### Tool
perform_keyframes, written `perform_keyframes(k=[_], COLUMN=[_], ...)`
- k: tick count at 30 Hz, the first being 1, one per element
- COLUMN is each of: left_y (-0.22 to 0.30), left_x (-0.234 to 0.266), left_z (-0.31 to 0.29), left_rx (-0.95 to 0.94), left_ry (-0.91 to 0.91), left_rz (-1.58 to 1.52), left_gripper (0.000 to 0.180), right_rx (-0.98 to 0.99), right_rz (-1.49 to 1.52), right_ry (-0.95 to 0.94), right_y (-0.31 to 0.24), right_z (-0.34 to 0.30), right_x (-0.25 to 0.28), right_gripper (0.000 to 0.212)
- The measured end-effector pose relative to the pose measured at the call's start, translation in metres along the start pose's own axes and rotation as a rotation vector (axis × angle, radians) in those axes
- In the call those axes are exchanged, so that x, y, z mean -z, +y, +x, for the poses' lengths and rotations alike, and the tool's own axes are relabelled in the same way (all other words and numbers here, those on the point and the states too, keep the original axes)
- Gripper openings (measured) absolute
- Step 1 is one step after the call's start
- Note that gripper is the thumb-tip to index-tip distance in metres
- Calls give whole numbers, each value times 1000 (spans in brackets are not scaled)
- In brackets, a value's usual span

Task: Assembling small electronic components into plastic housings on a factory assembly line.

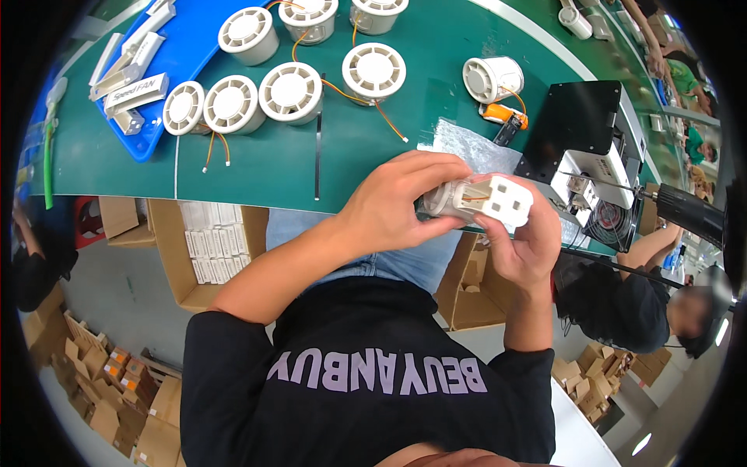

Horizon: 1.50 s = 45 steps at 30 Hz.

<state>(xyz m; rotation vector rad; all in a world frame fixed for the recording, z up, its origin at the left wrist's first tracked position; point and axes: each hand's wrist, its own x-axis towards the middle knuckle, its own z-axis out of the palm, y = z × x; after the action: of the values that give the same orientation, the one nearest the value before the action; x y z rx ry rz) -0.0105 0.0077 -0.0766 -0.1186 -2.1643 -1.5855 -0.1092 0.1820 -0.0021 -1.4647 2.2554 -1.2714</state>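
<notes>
My left hand (401,194) is closed round the rounded, partly clear end of a white fan part. My right hand (529,245) grips the other end, a white plastic housing (510,201) with several square holes in its face. The two pieces meet between my hands, just over the table's near edge. Thin coloured wires show in the opening between them. Whether the pieces are fixed together I cannot tell. Beyond my hands lies a sheet of clear bubble wrap (467,144). A white fan unit (484,80) lies on its side past it, near an orange-and-black tool (502,117).
Several round white fan units (289,92) with loose wires stand on the green table (257,167). A blue tray (183,50) of white housings is at the left. At the right are a black-topped machine (580,117) and a black screwdriver (689,214). Cardboard boxes (167,253) stand below.
</notes>
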Motion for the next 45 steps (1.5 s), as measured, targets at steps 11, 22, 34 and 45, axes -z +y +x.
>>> perform_keyframes(k=[11, 22, 34, 45], left_y=[9, -1, -8, 4], left_x=[-3, -16, -60, -54], left_z=[2, 12, 20, 24], left_rx=[-173, 120, -156, -171], left_ry=[-35, -69, 352, 217], left_rz=[112, -390, -19, 72], left_gripper=[47, 6, 8, 3], right_rx=[82, 72, 430, 330], right_rz=[301, -23, 241, -87], right_ry=[155, 253, 1012, 1016], right_y=[33, 21, -40, -31], right_z=[-27, -49, 18, 54], right_x=[-20, 9, 153, 145], right_gripper=[40, 48, 43, 32])
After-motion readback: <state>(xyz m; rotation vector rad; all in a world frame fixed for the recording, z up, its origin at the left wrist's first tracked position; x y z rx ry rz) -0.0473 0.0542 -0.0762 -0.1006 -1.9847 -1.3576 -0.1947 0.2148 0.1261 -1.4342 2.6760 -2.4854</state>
